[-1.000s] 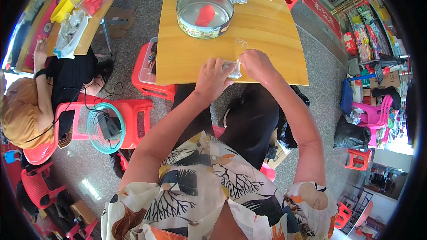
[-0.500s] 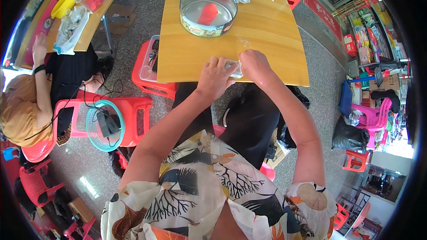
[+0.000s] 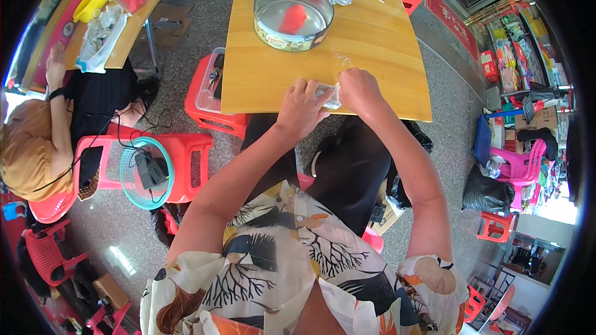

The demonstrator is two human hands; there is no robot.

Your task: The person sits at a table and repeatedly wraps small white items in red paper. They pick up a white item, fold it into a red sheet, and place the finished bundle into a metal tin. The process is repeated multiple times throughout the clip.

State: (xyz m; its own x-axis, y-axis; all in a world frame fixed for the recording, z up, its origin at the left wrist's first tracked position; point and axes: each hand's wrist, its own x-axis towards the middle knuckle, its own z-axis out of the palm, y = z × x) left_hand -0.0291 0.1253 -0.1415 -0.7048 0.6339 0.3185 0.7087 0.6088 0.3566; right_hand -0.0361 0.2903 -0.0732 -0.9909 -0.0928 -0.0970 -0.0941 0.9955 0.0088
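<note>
While both hands meet at the table's near edge | small clear packet [image 3: 329, 94] pinched between left hand [image 3: 302, 108] and right hand [image 3: 360, 92] | fingers closed on its ends | long axis runs left-right, parallel to that edge.

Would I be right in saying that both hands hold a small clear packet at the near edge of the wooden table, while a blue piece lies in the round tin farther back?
Not quite: the piece in the round tin is red, not blue, as the head view shows. The rest holds: the left hand and right hand hold the small clear packet at the wooden table's near edge.
</note>
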